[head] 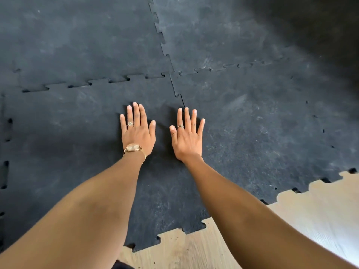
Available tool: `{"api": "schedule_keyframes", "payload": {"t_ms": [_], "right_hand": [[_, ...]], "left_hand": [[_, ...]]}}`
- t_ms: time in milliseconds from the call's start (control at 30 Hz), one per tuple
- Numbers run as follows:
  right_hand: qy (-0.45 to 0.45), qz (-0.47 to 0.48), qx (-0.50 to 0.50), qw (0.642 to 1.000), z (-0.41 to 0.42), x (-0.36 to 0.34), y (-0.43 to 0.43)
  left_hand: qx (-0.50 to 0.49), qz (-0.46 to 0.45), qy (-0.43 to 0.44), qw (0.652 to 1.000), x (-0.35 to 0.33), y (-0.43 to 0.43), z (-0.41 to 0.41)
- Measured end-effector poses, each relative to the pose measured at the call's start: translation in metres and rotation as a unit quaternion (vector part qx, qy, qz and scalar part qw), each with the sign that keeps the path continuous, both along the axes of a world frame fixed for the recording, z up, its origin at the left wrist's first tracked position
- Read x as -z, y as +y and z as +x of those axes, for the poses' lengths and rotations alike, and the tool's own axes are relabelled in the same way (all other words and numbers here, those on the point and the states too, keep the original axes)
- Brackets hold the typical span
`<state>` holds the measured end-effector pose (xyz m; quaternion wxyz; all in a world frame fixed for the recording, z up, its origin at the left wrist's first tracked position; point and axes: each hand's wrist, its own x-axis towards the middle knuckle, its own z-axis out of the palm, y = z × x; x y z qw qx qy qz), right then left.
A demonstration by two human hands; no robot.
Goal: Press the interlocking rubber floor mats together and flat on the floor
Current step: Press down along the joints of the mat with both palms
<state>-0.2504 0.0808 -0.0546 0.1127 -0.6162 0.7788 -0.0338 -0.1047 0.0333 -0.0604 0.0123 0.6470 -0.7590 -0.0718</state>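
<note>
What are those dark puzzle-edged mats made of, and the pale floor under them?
The mats look like matte black rubber: speckled, scuffed grey, with jigsaw-cut edges. The floor looks like light wood or wood-look laminate, judging by its faint grain lines; which one is unclear.

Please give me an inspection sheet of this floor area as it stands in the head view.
Surface: light wood floor, bare at the near right.
Job's things: black rubber mats, four meeting at a corner; small gaps along the left seam.
Clutter: nothing seen.
Grippers: left hand and right hand flat, fingers spread, on the mats; wristwatch on left wrist.
Cables: nothing seen.
Surroundings: far right in shadow.
</note>
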Motion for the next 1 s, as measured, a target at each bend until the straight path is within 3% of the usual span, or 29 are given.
{"api": "schedule_keyframes", "payload": {"t_ms": [133,200,267,533,600,700,800,867,1000], "right_hand": [[-0.070,-0.078,0.022,0.994,0.007,-0.006,0.042],[-0.047,-0.095,-0.018,0.994,0.013,0.000,0.075],[-0.013,-0.067,-0.064,0.996,0.012,0.006,0.086],[-0.020,-0.012,-0.064,0.998,0.012,0.001,0.080],[-0.062,-0.001,-0.057,0.996,0.010,-0.003,0.081],[-0.175,-0.071,-0.053,0.981,0.003,-0.023,0.075],[-0.165,-0.209,-0.078,0.961,-0.010,-0.043,0.051],[-0.145,-0.240,-0.095,0.955,-0.015,-0.038,0.039],[-0.013,-0.063,-0.111,0.992,-0.018,-0.002,0.042]], "left_hand": [[0.034,-0.026,0.000,0.999,0.004,0.041,0.007],[0.032,-0.024,-0.005,0.999,0.008,0.043,0.009],[0.033,-0.033,-0.005,0.999,0.010,0.040,0.006],[0.034,-0.012,-0.005,0.999,0.003,0.037,0.008],[0.037,-0.014,-0.004,0.999,0.003,0.040,0.008],[0.040,-0.022,-0.003,0.999,0.005,0.040,0.009],[0.040,-0.016,0.000,0.999,0.008,0.038,0.009],[0.038,-0.022,0.006,0.999,0.009,0.038,0.010],[0.043,-0.043,0.015,0.998,0.011,0.039,0.009]]}}
